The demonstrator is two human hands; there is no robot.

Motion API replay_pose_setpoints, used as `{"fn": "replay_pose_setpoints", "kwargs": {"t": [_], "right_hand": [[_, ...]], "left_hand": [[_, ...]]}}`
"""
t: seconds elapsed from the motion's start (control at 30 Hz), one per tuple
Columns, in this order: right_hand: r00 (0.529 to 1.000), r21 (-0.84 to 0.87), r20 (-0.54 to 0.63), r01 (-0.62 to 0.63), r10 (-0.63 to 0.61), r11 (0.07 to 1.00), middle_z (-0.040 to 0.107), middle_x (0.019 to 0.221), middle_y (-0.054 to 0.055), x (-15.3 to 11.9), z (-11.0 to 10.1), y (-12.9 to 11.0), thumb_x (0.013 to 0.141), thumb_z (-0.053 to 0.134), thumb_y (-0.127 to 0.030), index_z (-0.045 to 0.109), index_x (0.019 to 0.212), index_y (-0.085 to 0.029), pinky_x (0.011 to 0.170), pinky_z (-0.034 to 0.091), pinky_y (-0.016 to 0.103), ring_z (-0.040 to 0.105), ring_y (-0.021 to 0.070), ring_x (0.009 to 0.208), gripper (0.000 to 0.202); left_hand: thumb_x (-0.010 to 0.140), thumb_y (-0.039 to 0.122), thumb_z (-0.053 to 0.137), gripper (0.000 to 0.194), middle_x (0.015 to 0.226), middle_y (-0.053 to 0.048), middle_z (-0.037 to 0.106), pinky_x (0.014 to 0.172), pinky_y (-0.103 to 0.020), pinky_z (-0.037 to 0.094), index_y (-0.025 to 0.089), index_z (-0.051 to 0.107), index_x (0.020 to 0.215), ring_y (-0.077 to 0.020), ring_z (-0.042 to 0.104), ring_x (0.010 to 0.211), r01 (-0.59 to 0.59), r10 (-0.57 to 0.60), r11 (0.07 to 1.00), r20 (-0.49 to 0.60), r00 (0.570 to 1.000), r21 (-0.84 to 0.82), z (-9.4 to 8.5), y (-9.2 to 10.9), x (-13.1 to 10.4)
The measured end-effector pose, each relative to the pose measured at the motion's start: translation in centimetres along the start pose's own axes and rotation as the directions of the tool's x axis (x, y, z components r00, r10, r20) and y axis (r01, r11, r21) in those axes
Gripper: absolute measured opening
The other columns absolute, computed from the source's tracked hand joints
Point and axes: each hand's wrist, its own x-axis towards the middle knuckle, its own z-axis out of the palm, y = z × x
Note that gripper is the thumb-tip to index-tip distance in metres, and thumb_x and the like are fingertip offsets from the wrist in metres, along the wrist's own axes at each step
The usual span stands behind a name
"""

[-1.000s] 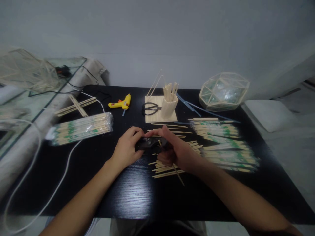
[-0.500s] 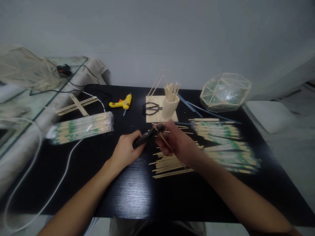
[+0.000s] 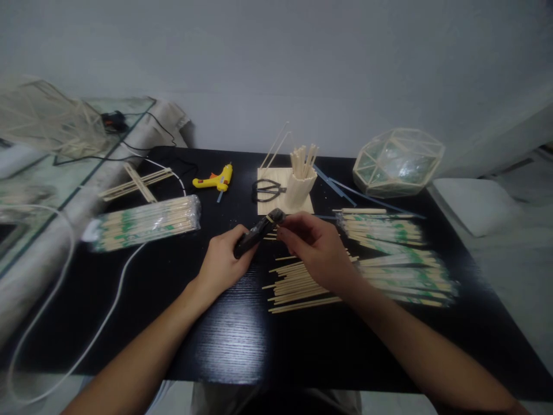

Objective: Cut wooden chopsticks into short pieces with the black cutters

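A small craft corner, whether in a home or a workshop could not be told, was indicated by the things gathered before a plain wall (image 3: 276,69). On the black worktop (image 3: 142,311), a yellow glue gun (image 3: 220,180), loose wooden sticks (image 3: 298,283) and plastic-bagged stick bundles (image 3: 147,223) were laid out, and a black tool (image 3: 252,237) was held above it. A stick-filled holder (image 3: 298,193) and a faceted frame (image 3: 397,164) were also seen, with another frame (image 3: 47,118) set at the left.

The left hand (image 3: 222,259) partly hides the dark tool (image 3: 256,234); the left edge crops a stick frame (image 3: 45,122).
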Motion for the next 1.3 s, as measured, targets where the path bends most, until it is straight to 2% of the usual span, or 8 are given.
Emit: {"fn": "replay_pose_setpoints", "kwargs": {"t": [0.13, 0.4, 0.7, 0.83, 0.97, 1.17, 1.3], "right_hand": [[1.000, -0.041, 0.001, 0.009, -0.009, 0.999, 0.065, 0.074, -0.001, 0.1, 0.0, -0.2, 0.089, 0.078, -0.040, 0.069, 0.091, -0.018, 0.054, 0.041, 0.023, 0.049, 0.0088, 0.058, 0.024], [0.999, -0.036, 0.032, 0.002, 0.000, 0.999, 0.064, 0.072, -0.002, 0.0, 0.0, -0.7, 0.086, 0.080, -0.048, 0.070, 0.088, -0.019, 0.056, 0.044, 0.025, 0.048, 0.0095, 0.058, 0.032], [0.998, -0.111, 0.055, 0.016, -0.010, 0.994, 0.058, 0.063, -0.004, 0.1, -0.4, -0.8, 0.090, 0.077, -0.034, 0.070, 0.082, -0.018, 0.054, 0.039, 0.024, 0.048, 0.0096, 0.056, 0.020], [0.997, -0.137, 0.074, 0.041, -0.031, 0.990, 0.061, 0.065, -0.003, 0.1, -0.6, -0.7, 0.092, 0.073, -0.030, 0.071, 0.083, -0.017, 0.054, 0.037, 0.024, 0.047, 0.0094, 0.056, 0.016], [0.995, -0.174, 0.096, 0.053, -0.037, 0.983, 0.064, 0.068, -0.002, 0.1, -0.8, -0.6, 0.094, 0.071, -0.031, 0.071, 0.083, -0.017, 0.055, 0.038, 0.025, 0.048, 0.0098, 0.056, 0.018], [0.990, -0.227, 0.122, 0.100, -0.073, 0.969, 0.067, 0.070, 0.000, 0.1, -0.7, -0.9, 0.096, 0.067, -0.030, 0.067, 0.076, -0.018, 0.068, 0.045, 0.028, 0.058, 0.0133, 0.067, 0.023], [0.988, -0.228, 0.142, 0.087, -0.056, 0.970, 0.062, 0.065, -0.002, 0.1, -0.6, -1.1, 0.097, 0.068, -0.038, 0.063, 0.072, -0.018, 0.065, 0.043, 0.028, 0.053, 0.0124, 0.062, 0.032]], "left_hand": [[0.093, 0.030, 0.060, 0.012, 0.078, 0.001, 0.065, 0.066, -0.025, 0.042, 0.018, 0.063, 0.090, -0.0143, 0.058, 0.069, -0.019, 0.019, 1.000, -0.019, 1.000, 0.007, 0.1, 0.0, -0.1], [0.091, 0.027, 0.061, 0.010, 0.073, 0.002, 0.062, 0.064, -0.025, 0.041, 0.019, 0.060, 0.085, -0.0136, 0.056, 0.066, -0.032, 0.032, 0.999, -0.034, 0.999, 0.016, 0.0, 0.0, -0.1], [0.089, 0.023, 0.061, 0.005, 0.074, 0.002, 0.062, 0.064, -0.025, 0.041, 0.019, 0.060, 0.086, -0.0137, 0.056, 0.065, -0.065, 0.066, 0.997, -0.040, 0.997, 0.035, -0.1, -0.1, 0.0], [0.088, 0.022, 0.061, 0.003, 0.077, 0.001, 0.064, 0.066, -0.026, 0.043, 0.019, 0.061, 0.088, -0.0148, 0.058, 0.068, -0.094, 0.095, 0.995, -0.044, 0.994, 0.037, -0.2, -0.1, -0.1], [0.089, 0.021, 0.060, 0.004, 0.078, 0.001, 0.065, 0.067, -0.025, 0.043, 0.019, 0.063, 0.090, -0.0145, 0.058, 0.069, -0.120, 0.121, 0.993, -0.032, 0.992, 0.017, -0.2, 0.0, -0.1], [0.090, 0.021, 0.060, 0.003, 0.076, 0.002, 0.063, 0.064, -0.024, 0.042, 0.019, 0.062, 0.090, -0.0130, 0.055, 0.065, -0.112, 0.112, 0.994, -0.001, 0.994, -0.014, -0.2, 0.0, 0.0], [0.090, 0.020, 0.059, 0.003, 0.075, 0.002, 0.062, 0.064, -0.024, 0.042, 0.019, 0.061, 0.089, -0.0129, 0.056, 0.066, -0.113, 0.113, 0.993, 0.023, 0.993, -0.034, -0.2, 0.1, 0.0]]}}
